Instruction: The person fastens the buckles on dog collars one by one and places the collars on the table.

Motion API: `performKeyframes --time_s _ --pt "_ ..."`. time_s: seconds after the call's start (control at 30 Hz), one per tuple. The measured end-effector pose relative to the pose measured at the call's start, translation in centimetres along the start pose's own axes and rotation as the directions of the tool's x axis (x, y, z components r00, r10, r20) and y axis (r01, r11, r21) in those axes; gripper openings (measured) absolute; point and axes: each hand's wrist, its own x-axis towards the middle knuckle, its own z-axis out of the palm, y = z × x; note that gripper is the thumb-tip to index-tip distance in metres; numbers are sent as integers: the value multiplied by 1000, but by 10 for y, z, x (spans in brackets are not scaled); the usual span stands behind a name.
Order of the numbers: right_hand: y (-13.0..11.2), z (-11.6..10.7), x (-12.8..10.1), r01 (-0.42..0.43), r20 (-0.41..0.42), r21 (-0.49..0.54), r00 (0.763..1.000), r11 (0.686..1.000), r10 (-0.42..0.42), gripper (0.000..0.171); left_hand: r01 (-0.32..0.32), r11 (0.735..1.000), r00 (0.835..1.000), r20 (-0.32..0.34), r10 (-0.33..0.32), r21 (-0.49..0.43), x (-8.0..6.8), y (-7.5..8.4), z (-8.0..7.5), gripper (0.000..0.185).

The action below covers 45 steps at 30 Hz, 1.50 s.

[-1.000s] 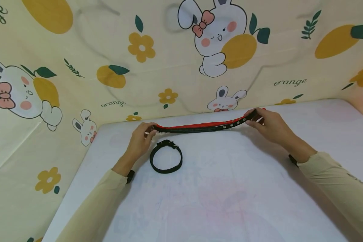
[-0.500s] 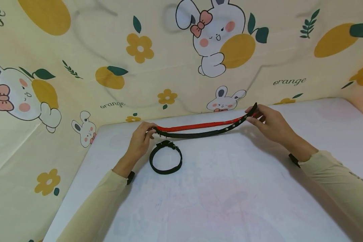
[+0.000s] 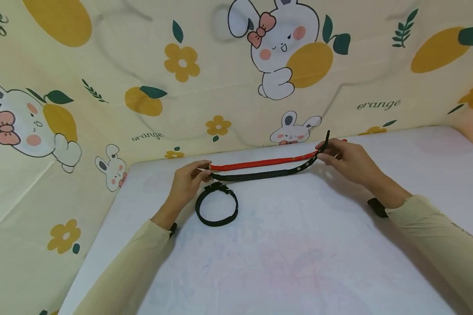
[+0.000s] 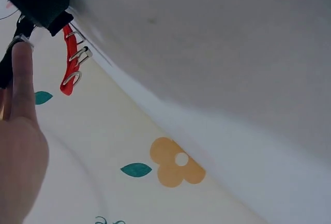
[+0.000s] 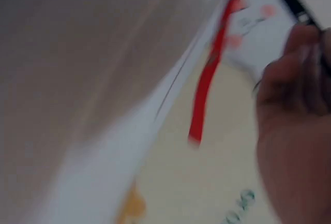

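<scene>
In the head view, my left hand [image 3: 186, 181] pinches the buckle end of a black collar [image 3: 256, 176]. My right hand [image 3: 346, 158] grips its eyelet end, and the tip [image 3: 328, 138] sticks up past the fingers. The black strap sags slightly between both hands. Just behind it runs a red collar [image 3: 260, 164]; both wrist views show it apart from the fingers. Metal rings and a buckle sit on the red collar's end [image 4: 71, 61] in the left wrist view. Its plain tip [image 5: 199, 115] shows in the right wrist view.
A second black collar [image 3: 217, 224], buckled into a loop, lies on the white table [image 3: 284, 245] in front of my left hand. Behind the table hangs a cream cloth [image 3: 220, 87] printed with rabbits and oranges. Dark wrist cameras [image 3: 378, 207] sit under the sleeves.
The black collar has come away from the red one towards me, opening a gap between them. My left hand has shifted slightly right, my right hand slightly left. The looped collar stays put.
</scene>
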Motion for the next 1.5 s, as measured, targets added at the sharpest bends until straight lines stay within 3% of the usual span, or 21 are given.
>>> performKeyframes --time_s 0.2,0.4,0.5,0.73,0.9,1.0,1.1,1.2,1.3,1.4,1.5 --pt "-6 1 2 -42 -13 8 999 999 42 34 53 997 998 23 -51 -58 -3 1 0 40" --pt "-11 0 1 -60 9 21 998 998 60 32 143 985 990 12 -143 -99 -4 9 -4 37" --pt "-15 -1 0 -42 17 41 999 998 41 30 148 980 989 -9 -150 -136 -4 14 -7 36" --pt "-30 -7 1 1 -5 37 1000 999 -1 28 33 978 996 -79 -50 -206 -4 29 -13 33" --pt "-44 -9 0 34 3 40 999 999 -34 30 -56 980 985 -173 22 -193 -9 48 -10 31" --pt "-51 -6 -2 104 -22 19 994 994 -104 27 -168 981 966 -212 145 -93 -11 58 -1 31" --pt "-54 0 -6 196 -61 -28 978 980 -197 25 -295 955 933 -212 290 8 -13 66 12 31" --pt "-54 6 -9 256 -101 -57 960 965 -261 26 -353 935 912 -211 352 34 -17 68 24 32" --pt "-55 8 -11 285 -129 -62 948 957 -291 26 -309 951 924 -238 300 1 -23 67 31 31" --pt "-60 6 -10 302 -143 -67 940 951 -309 24 -218 974 944 -270 192 -69 -26 68 34 30" --pt "-66 4 -8 292 -146 -67 943 954 -299 27 -129 978 961 -263 83 -162 -23 73 34 30"
